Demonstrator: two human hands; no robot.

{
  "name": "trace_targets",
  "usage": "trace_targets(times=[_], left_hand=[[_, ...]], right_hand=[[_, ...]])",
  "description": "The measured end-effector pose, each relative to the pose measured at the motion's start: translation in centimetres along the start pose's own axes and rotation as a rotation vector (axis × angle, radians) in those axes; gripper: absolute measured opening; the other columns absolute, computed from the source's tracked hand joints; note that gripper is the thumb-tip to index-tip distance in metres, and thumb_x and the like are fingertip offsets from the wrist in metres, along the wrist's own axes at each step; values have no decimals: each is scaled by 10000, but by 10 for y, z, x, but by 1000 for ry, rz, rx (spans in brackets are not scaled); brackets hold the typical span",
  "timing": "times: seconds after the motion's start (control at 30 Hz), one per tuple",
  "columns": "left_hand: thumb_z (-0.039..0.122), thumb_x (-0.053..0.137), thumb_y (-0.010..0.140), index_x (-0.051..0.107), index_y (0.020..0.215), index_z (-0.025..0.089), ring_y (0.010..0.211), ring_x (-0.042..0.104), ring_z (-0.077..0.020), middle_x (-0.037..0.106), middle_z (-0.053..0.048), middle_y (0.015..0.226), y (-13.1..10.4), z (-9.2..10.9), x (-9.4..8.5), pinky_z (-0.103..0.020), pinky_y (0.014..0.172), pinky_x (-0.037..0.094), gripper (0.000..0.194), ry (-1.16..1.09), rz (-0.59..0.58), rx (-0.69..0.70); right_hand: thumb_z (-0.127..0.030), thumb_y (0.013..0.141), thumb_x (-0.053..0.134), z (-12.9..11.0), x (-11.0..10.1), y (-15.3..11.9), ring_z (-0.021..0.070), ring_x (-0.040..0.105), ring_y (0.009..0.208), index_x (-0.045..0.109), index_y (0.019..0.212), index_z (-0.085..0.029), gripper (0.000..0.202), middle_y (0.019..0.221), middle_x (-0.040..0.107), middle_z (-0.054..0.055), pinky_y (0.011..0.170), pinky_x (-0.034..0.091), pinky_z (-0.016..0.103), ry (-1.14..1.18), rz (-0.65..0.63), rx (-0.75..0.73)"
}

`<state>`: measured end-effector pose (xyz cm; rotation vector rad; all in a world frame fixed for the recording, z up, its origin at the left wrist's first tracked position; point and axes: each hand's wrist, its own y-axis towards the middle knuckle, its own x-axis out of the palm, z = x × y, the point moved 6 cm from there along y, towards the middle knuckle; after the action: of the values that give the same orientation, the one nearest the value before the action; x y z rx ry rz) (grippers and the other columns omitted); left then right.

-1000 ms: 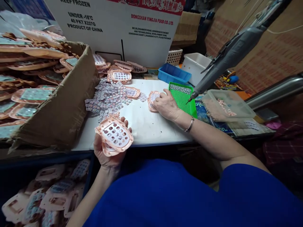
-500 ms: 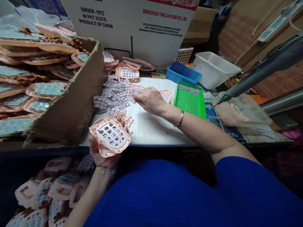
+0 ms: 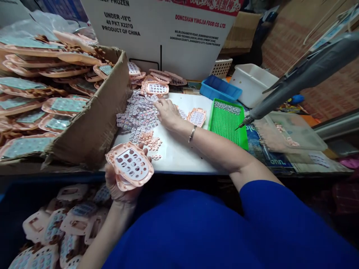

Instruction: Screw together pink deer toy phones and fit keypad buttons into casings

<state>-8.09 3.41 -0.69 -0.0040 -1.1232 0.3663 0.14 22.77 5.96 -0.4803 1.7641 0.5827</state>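
Observation:
My left hand [image 3: 119,192] is closed round pink plastic casings [image 3: 145,178], stacked and tilted towards me at the table's front edge. The upper casing holds a white panel [image 3: 126,163] with rows of round holes. My right hand [image 3: 169,115] reaches over the table, its fingers stretched out at the right edge of a heap of small pale printed key pieces [image 3: 138,112]. Its fingertips are partly hidden, and I see nothing held in them. Small pink pieces [image 3: 151,142] lie between the two hands. Beyond my right wrist rests another pink casing [image 3: 196,117] with a white panel.
A cardboard box [image 3: 103,101] full of casings stands at left. Below it is a bin with more casings [image 3: 71,220]. At right, a green tray [image 3: 227,125] holds small metal pieces, with a power screwdriver [image 3: 280,89] hanging over it. Blue [image 3: 218,89] and white [image 3: 254,82] tubs stand behind.
My right hand has shifted slightly left to the heap's edge, and its fingers are more stretched out. A casing behind my wrist shows more fully. My left hand keeps its hold.

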Motion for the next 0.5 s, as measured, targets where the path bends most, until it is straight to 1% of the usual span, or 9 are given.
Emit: trace_targets(times=[0.07,0.13,0.2,0.27,0.37,0.43,0.5], left_hand=[[530,842,536,554,1325,271,1408,330,-414,540,-121,1432,1,-5,4,-585,1117,328,879,15,3,-26],[508,855,524,556,1327,284,1403,341,-410,533,-110,1442,2,-9,7,-579,1124,320,886,12,5,-39],[485,855,541,545,1342,304,1404,346,-396,516,-92,1461,4,-11,10,-565,1135,311,878,3,-10,-46],[468,857,555,533,1356,315,1409,340,-386,503,-85,1473,4,-12,13,-556,1141,306,877,-4,-31,-48],[450,875,540,538,1357,315,1407,341,-392,499,-94,1474,4,-13,17,-559,1141,309,894,-15,-42,-46],[447,885,521,548,1350,311,1397,357,-400,504,-102,1468,4,-13,18,-564,1135,319,905,-16,-40,-54],[449,882,524,555,1341,316,1382,383,-400,509,-98,1464,4,-16,20,-567,1125,335,891,-17,-50,-75]], right_hand=[[-110,877,509,14,1,16,296,478,1226,475,1333,-119,458,1343,518,172,1022,393,423,144,33,138],[-129,848,560,26,2,28,304,503,1220,499,1300,-101,457,1310,552,185,1032,400,436,291,67,228],[-87,810,571,32,3,35,289,558,1166,554,1236,-118,428,1237,615,160,1010,428,434,387,84,272],[-55,785,562,37,0,39,260,604,1097,599,1170,-136,394,1148,666,121,981,454,414,444,96,287],[-88,809,542,42,-10,37,207,635,999,643,1054,-126,268,1017,691,81,929,483,360,563,139,296],[-132,842,530,44,-20,29,157,642,869,648,970,-115,176,914,683,59,840,509,307,652,149,296],[-158,855,539,45,-30,17,107,607,716,635,889,-117,109,808,656,28,718,509,248,730,140,295]])
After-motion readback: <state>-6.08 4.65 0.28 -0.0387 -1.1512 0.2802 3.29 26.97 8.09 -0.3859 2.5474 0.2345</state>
